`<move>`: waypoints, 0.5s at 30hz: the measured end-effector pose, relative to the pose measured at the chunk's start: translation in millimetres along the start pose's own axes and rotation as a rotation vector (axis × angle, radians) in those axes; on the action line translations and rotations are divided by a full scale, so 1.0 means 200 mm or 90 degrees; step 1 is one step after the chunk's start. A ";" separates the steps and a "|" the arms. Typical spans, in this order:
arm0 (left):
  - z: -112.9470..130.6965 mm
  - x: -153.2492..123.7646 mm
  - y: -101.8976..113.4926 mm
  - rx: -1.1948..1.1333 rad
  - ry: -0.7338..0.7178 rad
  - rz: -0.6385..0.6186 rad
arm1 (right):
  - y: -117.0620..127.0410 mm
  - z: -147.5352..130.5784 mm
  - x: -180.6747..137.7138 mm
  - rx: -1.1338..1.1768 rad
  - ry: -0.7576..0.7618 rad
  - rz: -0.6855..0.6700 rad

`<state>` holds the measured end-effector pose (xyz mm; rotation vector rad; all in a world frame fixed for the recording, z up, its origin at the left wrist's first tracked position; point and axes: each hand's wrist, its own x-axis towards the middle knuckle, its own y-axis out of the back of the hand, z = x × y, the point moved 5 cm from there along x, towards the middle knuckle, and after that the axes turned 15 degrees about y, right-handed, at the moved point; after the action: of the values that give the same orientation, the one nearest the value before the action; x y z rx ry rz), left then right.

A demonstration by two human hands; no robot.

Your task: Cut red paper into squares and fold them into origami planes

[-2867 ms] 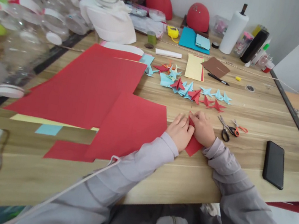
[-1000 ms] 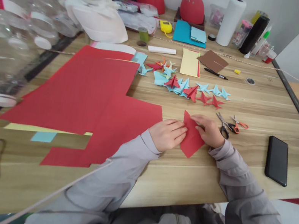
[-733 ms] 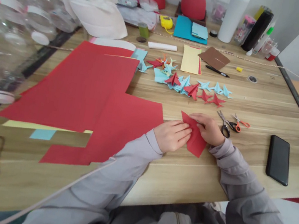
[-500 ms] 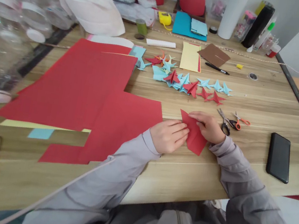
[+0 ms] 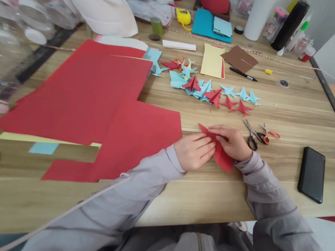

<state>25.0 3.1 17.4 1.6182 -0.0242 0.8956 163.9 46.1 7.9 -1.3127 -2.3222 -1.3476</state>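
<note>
A small folded red paper lies on the wooden table near its front edge. My left hand rests on the paper's left side, fingers together and pressing on it. My right hand pinches its upper edge from the right. Both sleeves are grey. Beyond the hands lies a row of folded red and blue paper shapes. Large red sheets spread to the left of my hands.
Two pairs of scissors lie right of my right hand, a black phone further right. A pen, yellow and brown paper, a paper towel roll and bottles stand at the back. Clear plastic bottles crowd the left.
The red paper has been opened from a tight fold, turned and is now flatter and lower under both hands. The camera has tipped slightly, so the scene has shifted up.
</note>
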 end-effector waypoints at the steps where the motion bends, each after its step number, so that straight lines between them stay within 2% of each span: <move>1: -0.02 0.00 0.01 0.020 0.026 0.018 | 0.02 -0.04 0.01 -0.021 0.002 0.024; 4: -0.07 -0.01 0.06 0.075 0.105 0.087 | 0.04 -0.17 0.03 -0.098 0.028 0.033; 7: -0.09 -0.01 0.07 0.071 0.137 0.079 | 0.00 -0.26 0.03 -0.291 0.068 -0.033; 10: -0.08 0.01 0.05 0.050 0.131 0.040 | -0.04 -0.25 0.02 -0.396 0.087 -0.088; 15: -0.06 0.02 0.05 0.045 0.085 0.055 | -0.06 -0.26 0.01 -0.410 0.167 -0.120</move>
<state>16.5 13.0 26.6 1.6288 0.0310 1.0802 139.8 5.6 32.0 -0.9633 -1.9396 -2.3003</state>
